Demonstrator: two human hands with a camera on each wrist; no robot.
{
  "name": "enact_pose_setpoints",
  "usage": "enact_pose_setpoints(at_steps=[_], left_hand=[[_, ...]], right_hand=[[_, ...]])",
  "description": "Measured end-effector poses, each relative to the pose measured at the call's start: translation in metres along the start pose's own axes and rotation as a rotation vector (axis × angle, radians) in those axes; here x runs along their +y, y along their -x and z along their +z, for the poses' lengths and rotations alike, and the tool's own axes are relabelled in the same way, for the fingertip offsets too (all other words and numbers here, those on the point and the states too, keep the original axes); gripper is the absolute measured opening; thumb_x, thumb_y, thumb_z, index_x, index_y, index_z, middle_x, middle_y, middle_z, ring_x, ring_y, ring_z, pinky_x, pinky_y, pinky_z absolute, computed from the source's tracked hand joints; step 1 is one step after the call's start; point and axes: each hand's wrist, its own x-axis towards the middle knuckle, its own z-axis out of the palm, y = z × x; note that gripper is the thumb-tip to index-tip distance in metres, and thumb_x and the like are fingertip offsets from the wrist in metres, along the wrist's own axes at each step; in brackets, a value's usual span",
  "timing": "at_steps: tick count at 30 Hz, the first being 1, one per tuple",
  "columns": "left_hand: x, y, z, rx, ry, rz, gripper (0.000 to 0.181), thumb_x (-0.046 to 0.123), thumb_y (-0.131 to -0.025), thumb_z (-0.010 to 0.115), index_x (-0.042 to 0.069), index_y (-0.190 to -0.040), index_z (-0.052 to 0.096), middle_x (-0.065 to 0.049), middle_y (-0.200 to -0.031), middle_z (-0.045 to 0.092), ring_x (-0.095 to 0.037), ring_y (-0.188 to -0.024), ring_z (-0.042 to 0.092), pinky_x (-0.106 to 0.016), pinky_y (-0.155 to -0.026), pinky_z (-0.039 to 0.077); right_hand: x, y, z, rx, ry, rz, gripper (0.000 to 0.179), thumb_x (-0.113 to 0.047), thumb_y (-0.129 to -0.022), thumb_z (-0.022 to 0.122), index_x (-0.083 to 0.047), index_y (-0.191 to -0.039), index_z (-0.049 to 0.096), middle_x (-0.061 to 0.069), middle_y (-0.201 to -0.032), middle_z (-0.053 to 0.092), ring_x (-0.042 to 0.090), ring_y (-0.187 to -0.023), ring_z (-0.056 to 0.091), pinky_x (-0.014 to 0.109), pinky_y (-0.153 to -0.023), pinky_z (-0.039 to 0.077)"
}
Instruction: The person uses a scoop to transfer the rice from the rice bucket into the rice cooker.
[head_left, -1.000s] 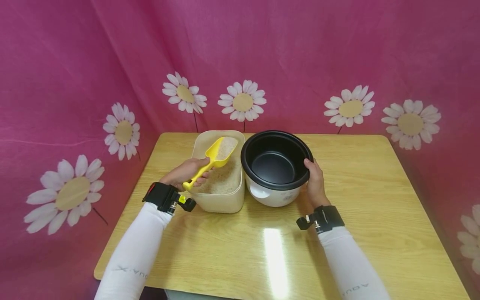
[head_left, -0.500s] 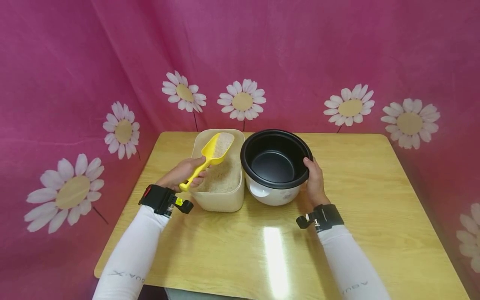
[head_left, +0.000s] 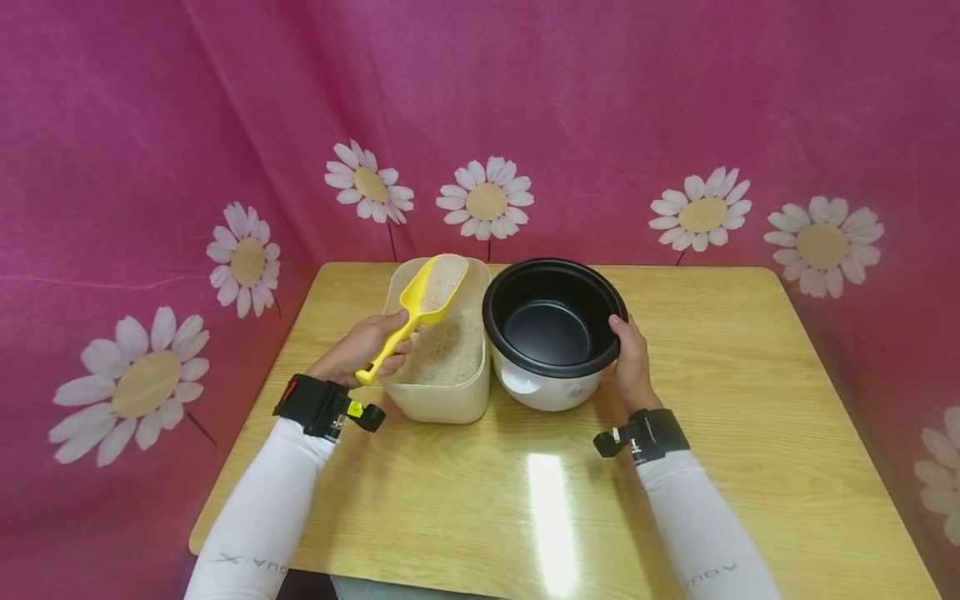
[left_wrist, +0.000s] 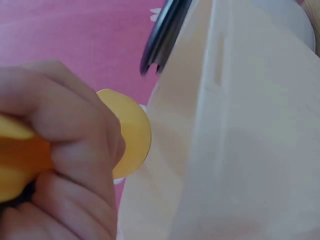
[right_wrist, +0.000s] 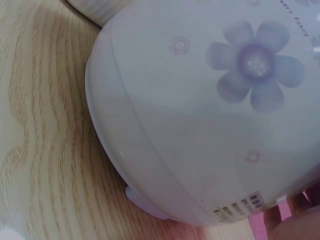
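Note:
In the head view my left hand (head_left: 360, 346) grips the handle of a yellow scoop (head_left: 412, 298) whose bowl is heaped with rice (head_left: 444, 282). The scoop is above a cream bin (head_left: 442, 406) that holds more rice (head_left: 442, 358). The left wrist view shows curled fingers (left_wrist: 75, 130) round the handle, beside the bin wall (left_wrist: 240, 130). Right of the bin stands a white rice cooker (head_left: 551, 394) with a black inner pot (head_left: 551, 333), its bottom bare. My right hand (head_left: 632, 357) holds the pot's right rim, thumb on top, other fingers mostly hidden.
Both containers stand side by side near the back of a wooden table (head_left: 750, 433). A pink curtain (head_left: 585, 125) with printed daisies closes off the back and sides. The right wrist view shows the cooker's flowered side (right_wrist: 175, 120) on the tabletop.
My left hand has drawn the rice-filled scoop slightly left and its bowl points more toward the back of the bin. The right hand and the cooker have stayed in place.

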Motion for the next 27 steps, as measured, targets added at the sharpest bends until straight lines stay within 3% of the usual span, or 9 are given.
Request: enact_pose_setpoints(at_steps=[13, 18, 27], left_hand=[[0.023, 0.007, 0.027, -0.057, -0.073, 0.039, 0.032, 0.036, -0.114, 0.030, 0.008, -0.117, 0.045, 0.006, -0.073, 0.044, -0.005, -0.048, 0.042, -0.018, -0.044, 0.037], [0.028, 0.005, 0.041, -0.073, -0.115, 0.023, 0.030, 0.033, -0.113, 0.031, 0.007, -0.117, 0.045, 0.004, -0.074, 0.044, -0.007, -0.047, 0.042, -0.019, -0.043, 0.037], [0.035, -0.002, 0.059, -0.095, -0.190, -0.027, 0.038, 0.034, -0.112, 0.038, -0.001, -0.126, 0.042, 0.002, -0.076, 0.045, -0.009, -0.050, 0.044, -0.020, -0.047, 0.039]], right_hand=[[0.000, -0.001, -0.001, 0.002, -0.010, -0.007, 0.056, -0.050, -0.106, 0.030, -0.027, -0.155, 0.046, 0.002, -0.159, 0.047, 0.013, -0.144, 0.039, 0.045, -0.129, 0.020], [-0.002, -0.001, -0.001, 0.000, -0.029, -0.011, 0.056, -0.049, -0.107, 0.031, -0.025, -0.155, 0.046, 0.003, -0.158, 0.048, 0.013, -0.142, 0.041, 0.041, -0.127, 0.023], [-0.001, 0.002, -0.004, -0.003, 0.003, 0.009, 0.058, -0.054, -0.106, 0.031, -0.027, -0.156, 0.043, -0.001, -0.161, 0.044, 0.015, -0.145, 0.037, 0.048, -0.129, 0.019]])
